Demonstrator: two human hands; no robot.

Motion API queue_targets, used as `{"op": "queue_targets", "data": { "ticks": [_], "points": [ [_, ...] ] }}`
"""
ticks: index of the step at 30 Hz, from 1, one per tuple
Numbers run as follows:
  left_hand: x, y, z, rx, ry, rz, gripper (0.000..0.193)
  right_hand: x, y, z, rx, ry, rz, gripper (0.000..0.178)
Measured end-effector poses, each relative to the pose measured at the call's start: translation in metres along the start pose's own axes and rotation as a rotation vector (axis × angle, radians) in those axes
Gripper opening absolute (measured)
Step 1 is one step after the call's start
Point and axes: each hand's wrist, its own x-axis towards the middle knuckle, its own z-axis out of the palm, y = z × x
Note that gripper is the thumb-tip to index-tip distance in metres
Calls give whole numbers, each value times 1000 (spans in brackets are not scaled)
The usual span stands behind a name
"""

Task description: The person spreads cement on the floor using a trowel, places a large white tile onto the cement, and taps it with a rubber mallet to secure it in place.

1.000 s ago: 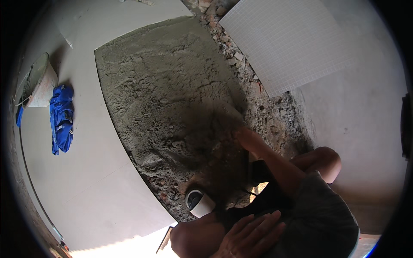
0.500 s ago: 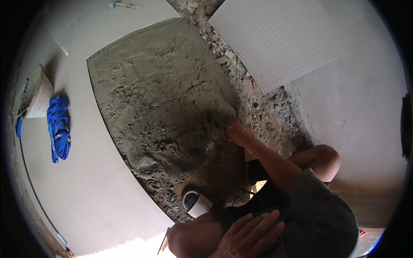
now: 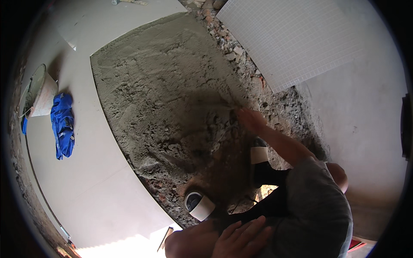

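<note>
**Mortar bed [image 3: 150,73] partly evened; near end rough**

The mortar lies on the floor in front of the person, bordered on its left by pale tile [image 3: 107,189]. Its far part is fairly even, with shallow pits; the middle is lumpier, and the near end breaks into loose clods and dark earth [image 3: 223,172]. Judged on this, spreading is well advanced at the far end and unfinished nearest the person.

The right hand [image 3: 251,121] is at the mortar's right edge, blurred; whether its fingers grasp anything cannot be told. The left hand [image 3: 244,241] rests over the lap, fingers extended, nothing visibly held.

Farther out: rubble [image 3: 234,53] along the right edge, a gridded panel [image 3: 297,41] beyond it, a bucket [image 3: 46,96] and blue bundle [image 3: 63,127] at left.

Against half a second ago, the right hand is slightly farther up the edge, and the right shoe [image 3: 259,155] shows more fully. No clear change to the mortar's outline.
</note>
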Motion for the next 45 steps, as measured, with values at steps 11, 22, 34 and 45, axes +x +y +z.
{"op": "queue_targets", "data": {
  "ticks": [11, 22, 34, 45],
  "points": [
    [5, -14, 9, -59, -10, -1, 54, 11, 65, 5, 34, 509, 169, 27],
    [18, -10, -3, -158, -6, 12, 52, -98, -41, -23, 246, -147, 121, 30],
    [18, -3, 1, -145, 15, 30, 51, -14, -90, -31, 43, -152, -23, 38],
    [16, -6, 1, -135, 47, 44, 54, 0, -184, -49, 909, -364, 68, 60]
  ]
}}
